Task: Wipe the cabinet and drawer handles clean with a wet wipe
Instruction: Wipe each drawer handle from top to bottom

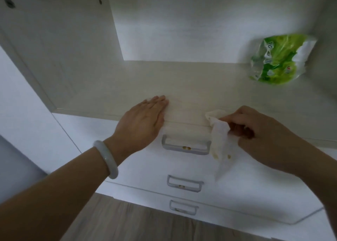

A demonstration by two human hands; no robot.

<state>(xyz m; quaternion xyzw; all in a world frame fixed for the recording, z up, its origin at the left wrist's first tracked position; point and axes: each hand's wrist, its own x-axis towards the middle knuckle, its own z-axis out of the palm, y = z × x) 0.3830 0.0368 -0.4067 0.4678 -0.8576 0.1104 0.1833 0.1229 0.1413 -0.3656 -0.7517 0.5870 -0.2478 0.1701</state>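
My left hand (pixel 144 120) lies flat, fingers straight, on the cabinet's white top surface (pixel 191 87) above the drawers. My right hand (pixel 255 131) pinches a white wet wipe (pixel 220 140) that hangs down over the right end of the top drawer handle (pixel 186 146). The wipe shows small yellowish stains. Two more grey metal handles sit below, the middle one (pixel 184 183) and the lowest one (pixel 183 207). Each handle has a small brownish spot on its bar.
A green and white wet wipe pack (pixel 279 58) lies on the surface at the far right. A white side panel (pixel 54 45) rises at the left. Wood-look floor (pixel 145 224) runs below the drawers. A pale bangle (pixel 107 158) circles my left wrist.
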